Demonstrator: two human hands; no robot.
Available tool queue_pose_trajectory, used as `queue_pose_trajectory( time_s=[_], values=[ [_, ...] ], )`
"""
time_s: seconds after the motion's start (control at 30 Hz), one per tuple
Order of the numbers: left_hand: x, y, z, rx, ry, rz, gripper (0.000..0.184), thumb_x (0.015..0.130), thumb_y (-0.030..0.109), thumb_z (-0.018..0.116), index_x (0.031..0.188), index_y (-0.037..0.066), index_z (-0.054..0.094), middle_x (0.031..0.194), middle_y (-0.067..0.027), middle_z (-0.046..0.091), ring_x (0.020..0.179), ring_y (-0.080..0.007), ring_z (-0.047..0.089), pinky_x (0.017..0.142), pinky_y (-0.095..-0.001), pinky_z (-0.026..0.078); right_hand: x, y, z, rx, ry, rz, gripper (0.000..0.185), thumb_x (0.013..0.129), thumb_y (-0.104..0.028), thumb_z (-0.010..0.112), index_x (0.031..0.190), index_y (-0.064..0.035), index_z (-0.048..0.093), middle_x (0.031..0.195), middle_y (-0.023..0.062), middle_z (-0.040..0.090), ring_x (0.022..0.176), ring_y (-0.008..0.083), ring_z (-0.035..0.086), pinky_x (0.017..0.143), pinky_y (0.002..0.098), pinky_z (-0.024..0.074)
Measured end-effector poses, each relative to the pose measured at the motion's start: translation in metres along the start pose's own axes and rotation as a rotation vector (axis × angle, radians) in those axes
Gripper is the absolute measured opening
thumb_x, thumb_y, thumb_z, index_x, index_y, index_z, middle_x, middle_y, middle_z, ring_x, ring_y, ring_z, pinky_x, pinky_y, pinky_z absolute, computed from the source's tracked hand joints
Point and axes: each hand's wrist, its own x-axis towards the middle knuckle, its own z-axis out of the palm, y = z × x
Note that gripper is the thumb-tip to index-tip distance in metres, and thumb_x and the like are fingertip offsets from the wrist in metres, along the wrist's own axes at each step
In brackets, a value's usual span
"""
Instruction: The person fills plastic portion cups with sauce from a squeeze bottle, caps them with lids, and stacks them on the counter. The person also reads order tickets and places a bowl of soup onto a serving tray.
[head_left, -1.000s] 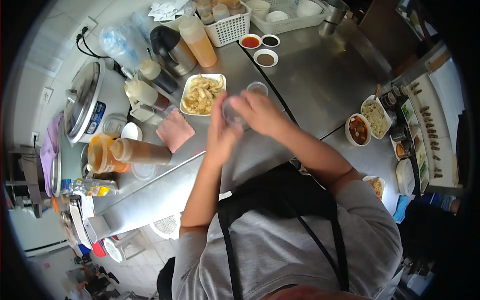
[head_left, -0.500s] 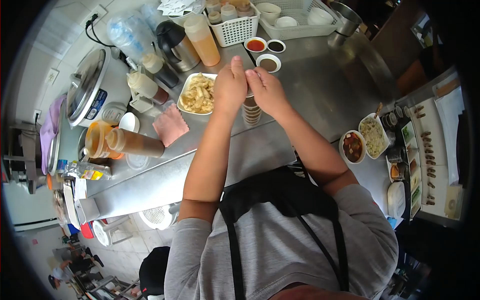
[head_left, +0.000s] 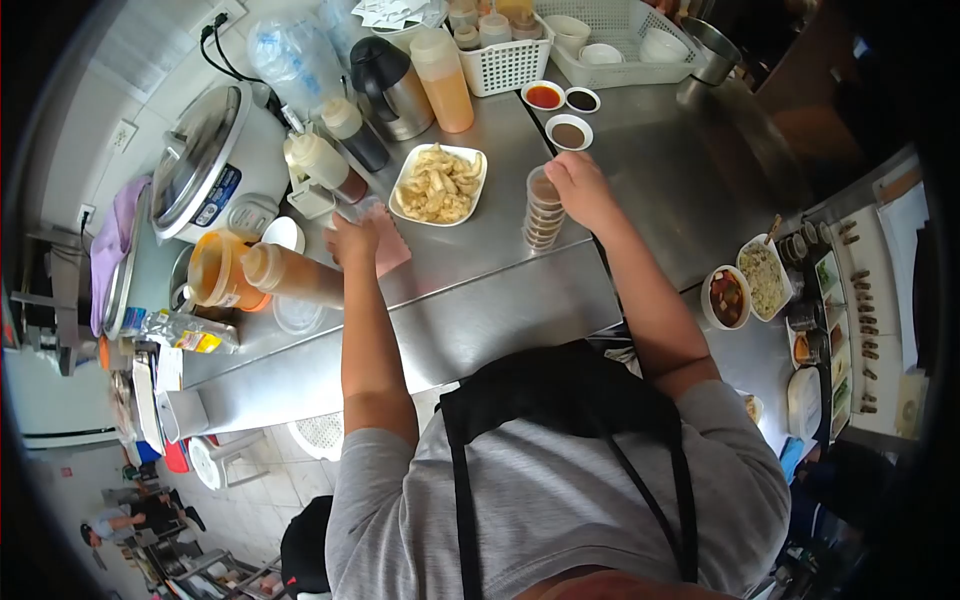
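The person's right hand (head_left: 582, 190) is at the top of a stack of clear tubs (head_left: 543, 222), its fingers curled and its thumb and fingertips at the right side of the uppermost rim; whether they pinch it cannot be told. The stack stands upright on the steel counter (head_left: 470, 260), to the right of a white dish (head_left: 401, 213) heaped with pale fried pieces (head_left: 440, 186). The left hand (head_left: 353, 242), fingers bent, is over the left part of a pink cloth (head_left: 393, 250); whether it grips anything cannot be made out. A squeeze bottle (head_left: 300, 275) is just beside that hand, nearer the person. Beyond the stack sits a small bowl of brown sauce (head_left: 569, 132).
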Motion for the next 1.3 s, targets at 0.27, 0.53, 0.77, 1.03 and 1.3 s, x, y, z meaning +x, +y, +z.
queue_pose_trajectory(
  time_s=[0.27,0.53,0.77,1.03,1.3],
  values=[
    [0.017,-0.028,0.005,-0.195,-0.215,0.187,0.04,0.078,0.031,0.046,0.109,0.007,0.048,0.106,-0.0229,0.048,0.1,-0.0344,0.046,0.083,-0.0417,0.039,-0.015,-0.033,-0.024,0.107,0.306,-0.027,0.021,0.077,-0.022,0.054,0.084,-0.0022,0.057,0.078,0.0112,0.055,0.075,0.0207,0.053,0.067,0.0305,0.0419],
    [-0.072,-0.081,-0.079,-0.66,-0.638,0.6,0.033,0.084,0.031,0.041,0.081,0.0,0.05,0.074,-0.0193,0.055,0.073,-0.0372,0.052,0.069,-0.041,0.039,-0.039,-0.155,0.09,0.561,-0.116,-0.502,0.059,0.06,-0.017,0.073,0.11,-0.0018,0.045,0.097,0.0066,0.051,0.09,0.0143,0.048,0.078,0.0274,0.0387],
    [-0.05,-0.235,-0.1,-1.791,-1.256,-0.478,0.047,0.084,0.049,0.028,0.08,0.009,0.051,0.057,-0.0058,0.048,0.046,-0.0155,0.045,0.037,-0.0247,0.032,-0.052,-0.19,0.254,0.456,-0.312,-0.482,0.104,0.047,-0.021,0.08,0.128,-0.0034,0.016,0.123,0.0187,0.037,0.115,0.03,0.036,0.093,0.0363,0.0318],
    [-0.01,-0.269,-0.118,-1.908,-0.943,-0.641,0.047,0.084,0.051,0.024,0.083,0.012,0.049,0.057,-0.0072,0.047,0.045,-0.016,0.041,0.039,-0.0242,0.032,-0.034,-0.255,0.259,-0.058,-0.274,-0.918,0.063,0.059,-0.007,0.062,0.118,-0.0208,0.042,0.097,0.0109,0.05,0.089,0.0304,0.049,0.078,0.0378,0.04],
    [0.004,-0.256,-0.1,-1.84,-0.987,-0.599,0.045,0.086,0.048,0.023,0.085,0.009,0.046,0.055,-0.0055,0.048,0.04,-0.0143,0.042,0.035,-0.0224,0.032,-0.022,-0.295,0.229,-0.594,-0.085,-1.495,0.033,0.069,-0.012,0.05,0.1,-0.0232,0.053,0.083,0.0033,0.05,0.084,0.023,0.047,0.082,0.0353,0.0343]
  ],
)
